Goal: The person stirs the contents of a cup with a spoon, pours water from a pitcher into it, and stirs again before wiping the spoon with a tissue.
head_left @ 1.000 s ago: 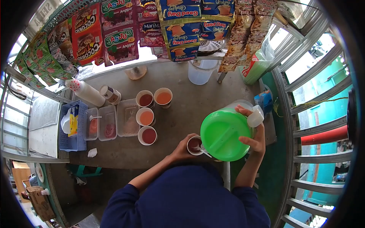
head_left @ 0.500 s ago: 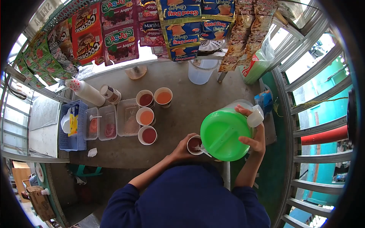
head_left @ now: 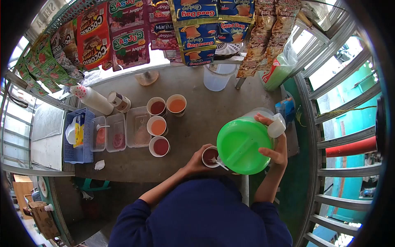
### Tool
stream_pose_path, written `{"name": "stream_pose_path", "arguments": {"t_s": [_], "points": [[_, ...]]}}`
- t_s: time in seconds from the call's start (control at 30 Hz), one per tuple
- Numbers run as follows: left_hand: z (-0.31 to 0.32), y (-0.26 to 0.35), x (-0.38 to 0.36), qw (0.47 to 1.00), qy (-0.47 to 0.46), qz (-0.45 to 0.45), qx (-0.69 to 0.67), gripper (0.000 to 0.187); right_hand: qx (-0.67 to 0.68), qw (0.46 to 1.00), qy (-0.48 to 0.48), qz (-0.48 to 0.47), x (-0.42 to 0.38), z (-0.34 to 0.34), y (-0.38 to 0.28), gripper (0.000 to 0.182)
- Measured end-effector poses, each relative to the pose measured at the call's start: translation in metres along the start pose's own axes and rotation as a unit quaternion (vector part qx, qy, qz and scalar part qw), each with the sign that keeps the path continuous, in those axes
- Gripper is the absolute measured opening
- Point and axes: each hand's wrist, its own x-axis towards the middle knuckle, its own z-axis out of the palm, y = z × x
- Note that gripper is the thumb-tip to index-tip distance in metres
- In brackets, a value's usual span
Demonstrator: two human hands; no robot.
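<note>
My left hand [head_left: 196, 161] is wrapped round a paper cup [head_left: 205, 164] of dark red drink near the counter's front edge. A white plastic spoon [head_left: 221, 164] leans out of that cup. My right hand [head_left: 279, 149] grips a clear plastic pitcher with a bright green lid [head_left: 244, 147] at its handle [head_left: 276, 127]. The pitcher is tilted toward the cup, and its lid edge overlaps the cup's right rim from above. Any stream of liquid is hard to make out. Two cups of red drink [head_left: 159, 146] [head_left: 157, 108] and two of orange drink [head_left: 156, 125] [head_left: 177, 105] stand to the left.
Clear tubs of powder [head_left: 139, 138] and a blue basket [head_left: 84, 154] sit at the counter's left. Behind them are stacked cups [head_left: 96, 101]. A clear bucket [head_left: 215, 78] stands at the back. Sachet strips [head_left: 195, 35] hang overhead; metal slats [head_left: 349, 168] line the right side.
Almost nothing differs. The pitcher and the cup stay in place, with the spoon shifted very slightly in the cup.
</note>
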Motion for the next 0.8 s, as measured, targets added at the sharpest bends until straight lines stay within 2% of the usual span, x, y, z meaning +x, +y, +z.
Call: {"name": "stream_pose_path", "arguments": {"t_s": [0.2, 0.3, 0.8], "points": [[0.0005, -0.0039, 0.0007, 0.999, 0.004, 0.039, 0.016, 0.074, 0.002, 1.000, 0.001, 0.002, 0.0012, 0.0021, -0.0023, 0.078], [0.0003, -0.0010, 0.0001, 1.000, 0.002, 0.014, 0.014, 0.074, -0.001, 1.000, -0.003, 0.000, 0.0016, 0.0002, -0.0005, 0.078], [0.0000, 0.0016, 0.0004, 1.000, 0.003, 0.005, 0.014, 0.074, -0.011, 1.000, -0.011, -0.006, 0.0015, 0.0007, -0.0010, 0.077]]}}
